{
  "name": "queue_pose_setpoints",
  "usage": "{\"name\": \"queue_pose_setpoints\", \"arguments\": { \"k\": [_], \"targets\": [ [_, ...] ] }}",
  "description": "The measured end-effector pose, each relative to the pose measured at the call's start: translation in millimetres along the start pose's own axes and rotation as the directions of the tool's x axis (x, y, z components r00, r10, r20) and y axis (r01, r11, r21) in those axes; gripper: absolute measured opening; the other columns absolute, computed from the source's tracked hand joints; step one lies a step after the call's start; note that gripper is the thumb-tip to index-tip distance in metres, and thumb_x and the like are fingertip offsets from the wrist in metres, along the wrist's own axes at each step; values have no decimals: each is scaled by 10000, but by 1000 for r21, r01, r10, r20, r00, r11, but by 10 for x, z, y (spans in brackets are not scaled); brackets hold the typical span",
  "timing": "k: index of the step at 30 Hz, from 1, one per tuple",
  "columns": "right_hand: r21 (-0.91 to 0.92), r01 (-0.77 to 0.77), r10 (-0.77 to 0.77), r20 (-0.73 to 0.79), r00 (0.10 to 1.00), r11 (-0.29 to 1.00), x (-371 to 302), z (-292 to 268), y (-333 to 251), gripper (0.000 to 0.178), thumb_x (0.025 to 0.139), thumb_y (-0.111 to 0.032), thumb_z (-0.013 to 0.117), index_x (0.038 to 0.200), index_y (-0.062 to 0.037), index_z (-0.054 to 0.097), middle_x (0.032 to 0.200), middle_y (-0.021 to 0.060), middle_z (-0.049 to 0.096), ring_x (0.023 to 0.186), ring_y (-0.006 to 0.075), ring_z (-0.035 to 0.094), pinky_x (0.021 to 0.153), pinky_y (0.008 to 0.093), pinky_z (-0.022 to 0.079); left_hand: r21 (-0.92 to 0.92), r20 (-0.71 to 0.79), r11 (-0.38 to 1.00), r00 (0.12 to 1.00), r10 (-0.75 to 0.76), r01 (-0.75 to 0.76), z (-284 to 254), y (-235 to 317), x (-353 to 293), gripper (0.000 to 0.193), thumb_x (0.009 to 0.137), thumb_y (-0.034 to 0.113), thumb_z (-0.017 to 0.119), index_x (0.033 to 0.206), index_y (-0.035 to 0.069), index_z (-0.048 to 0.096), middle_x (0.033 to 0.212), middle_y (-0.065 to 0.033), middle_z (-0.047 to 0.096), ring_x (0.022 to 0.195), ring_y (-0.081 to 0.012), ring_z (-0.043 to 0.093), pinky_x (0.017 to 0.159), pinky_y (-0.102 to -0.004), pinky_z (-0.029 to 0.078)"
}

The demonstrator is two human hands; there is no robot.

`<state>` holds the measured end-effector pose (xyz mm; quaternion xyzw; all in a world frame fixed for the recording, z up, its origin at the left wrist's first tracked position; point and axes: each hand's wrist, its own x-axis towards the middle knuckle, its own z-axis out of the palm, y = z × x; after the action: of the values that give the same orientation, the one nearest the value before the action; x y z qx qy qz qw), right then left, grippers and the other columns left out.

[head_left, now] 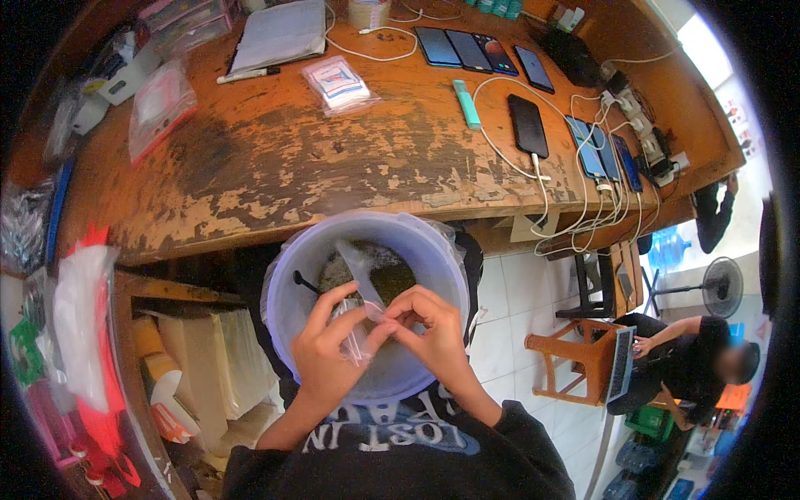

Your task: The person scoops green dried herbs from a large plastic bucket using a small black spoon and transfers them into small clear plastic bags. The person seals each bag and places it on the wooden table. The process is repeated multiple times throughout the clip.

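Both hands are over a pale purple bucket (450,275) in front of me. A small clear plastic bag (364,271) is between them, its loose part reaching over the bucket's inside. My left hand (333,337) holds the bag, with more clear plastic (354,340) showing under the palm. At the bag's edge, my right hand (429,325) has thumb and fingertips pinched together. Dark greenish-brown loose material (393,275) lies in the bucket, with whitish material beside it. A black handle (307,283) leans by the bucket's left wall; its other end is hidden.
Beyond the bucket is a worn wooden desk (275,158) with several phones (527,125), white cables and a power strip (637,121). A packet (340,85) and notebook (279,37) lie farther back. At right, a person (700,367) sits near an orange-brown stool (575,358).
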<state>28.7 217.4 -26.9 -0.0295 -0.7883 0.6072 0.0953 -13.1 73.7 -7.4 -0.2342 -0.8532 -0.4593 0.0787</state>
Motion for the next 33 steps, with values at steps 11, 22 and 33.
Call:
{"name": "queue_pose_setpoints", "arguments": {
  "k": [11,22,33],
  "targets": [
    [-455,329,-243,239,940,828,80,-70,-76,138,725,24,629,823,-2,536,800,109,536,763,280,533,651,334,432,-31,254,995,963,-86,97,-88,-143,-184,127,765,98,600,714,12,523,706,-143,537,607,-340,547,520,-383,420],
    [-519,293,-104,362,926,803,220,276,-133,403,785,-9,504,1173,-105,556,1238,172,493,1022,333,556,872,346,463,-42,168,985,973,-156,165,-46,-195,-294,147,729,128,650,761,22,552,731,-137,573,625,-331,578,531,-393,448],
    [-63,383,-298,515,804,922,559,134,-152,235,806,-205,596,927,-6,617,1075,172,591,939,332,588,792,373,478,84,10,961,965,262,-262,-297,-533,-87,505,647,159,735,1119,69,580,1066,-110,602,840,-198,638,648,-280,526]
  ]
}}
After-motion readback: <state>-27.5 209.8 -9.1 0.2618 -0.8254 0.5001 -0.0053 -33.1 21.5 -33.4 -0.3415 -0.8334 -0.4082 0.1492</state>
